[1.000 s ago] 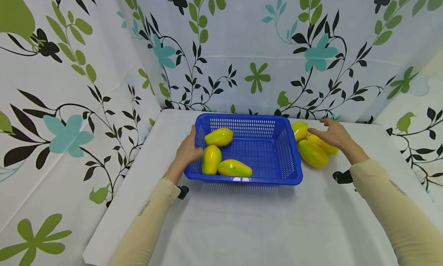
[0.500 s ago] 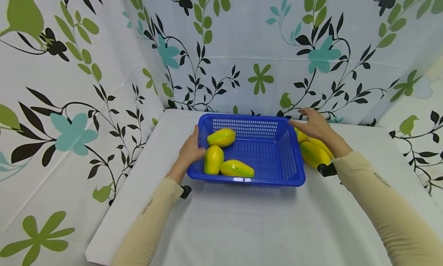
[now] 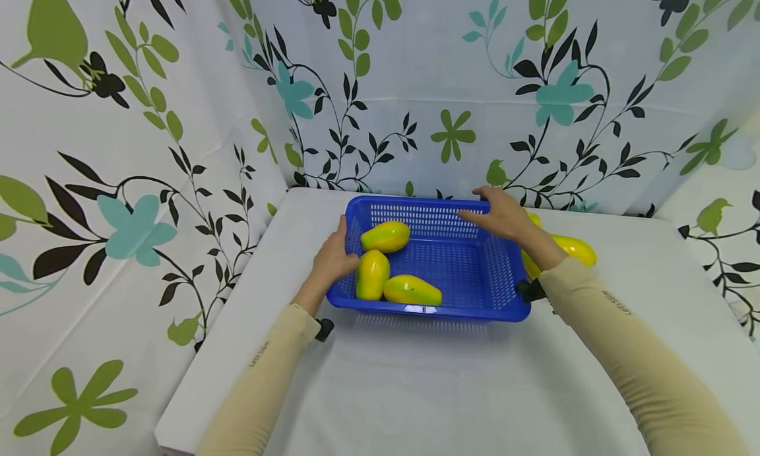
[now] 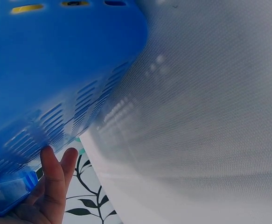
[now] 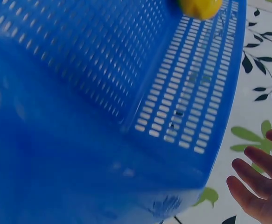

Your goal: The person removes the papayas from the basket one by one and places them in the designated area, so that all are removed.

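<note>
Right fingers (image 5: pixel 252 177) spread open, left fingers (image 4: pixel 54 184) gripping the basket (image 3: pixel 454 264), we judge a one-sided lift could roll the yellow fruits (image 3: pixel 372 276).

Dark lettering (image 3: pixel 259 354) reading "Lets Slim" runs along the left sleeve (image 3: pixel 255 390), over the left edge side of the desk (image 3: pixel 427 390); the right sleeve (image 3: pixel 641 350), toward the right edge, bears the same words.
</note>
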Demonstrator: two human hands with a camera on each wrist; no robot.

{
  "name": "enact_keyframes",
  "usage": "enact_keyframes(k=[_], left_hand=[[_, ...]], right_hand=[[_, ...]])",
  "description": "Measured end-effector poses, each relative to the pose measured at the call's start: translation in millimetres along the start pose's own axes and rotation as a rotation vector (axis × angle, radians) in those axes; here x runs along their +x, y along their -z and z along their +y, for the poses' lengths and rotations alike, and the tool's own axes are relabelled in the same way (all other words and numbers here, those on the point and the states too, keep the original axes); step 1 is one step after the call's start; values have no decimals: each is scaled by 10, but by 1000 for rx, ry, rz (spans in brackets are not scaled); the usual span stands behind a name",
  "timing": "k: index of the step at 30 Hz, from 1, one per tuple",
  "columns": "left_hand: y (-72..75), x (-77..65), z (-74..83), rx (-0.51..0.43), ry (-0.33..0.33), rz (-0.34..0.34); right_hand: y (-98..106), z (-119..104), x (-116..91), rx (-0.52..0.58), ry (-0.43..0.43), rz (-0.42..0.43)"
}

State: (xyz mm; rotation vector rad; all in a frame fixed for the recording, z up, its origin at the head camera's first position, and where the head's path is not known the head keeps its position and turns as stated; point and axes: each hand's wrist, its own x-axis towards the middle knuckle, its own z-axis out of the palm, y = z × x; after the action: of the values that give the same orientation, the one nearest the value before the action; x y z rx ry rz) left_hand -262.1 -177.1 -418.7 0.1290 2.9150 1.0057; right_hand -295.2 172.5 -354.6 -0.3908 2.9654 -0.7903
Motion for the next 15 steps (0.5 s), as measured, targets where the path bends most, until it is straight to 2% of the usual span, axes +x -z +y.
enact_keyframes(k=[6, 15], left_hand=[[-6, -2, -5, 4, 3, -2], [-15, 4, -10, 0, 2, 11]], right_hand=[[-142, -155, 34, 22, 37, -43], [-361, -322, 76, 113, 131, -177]])
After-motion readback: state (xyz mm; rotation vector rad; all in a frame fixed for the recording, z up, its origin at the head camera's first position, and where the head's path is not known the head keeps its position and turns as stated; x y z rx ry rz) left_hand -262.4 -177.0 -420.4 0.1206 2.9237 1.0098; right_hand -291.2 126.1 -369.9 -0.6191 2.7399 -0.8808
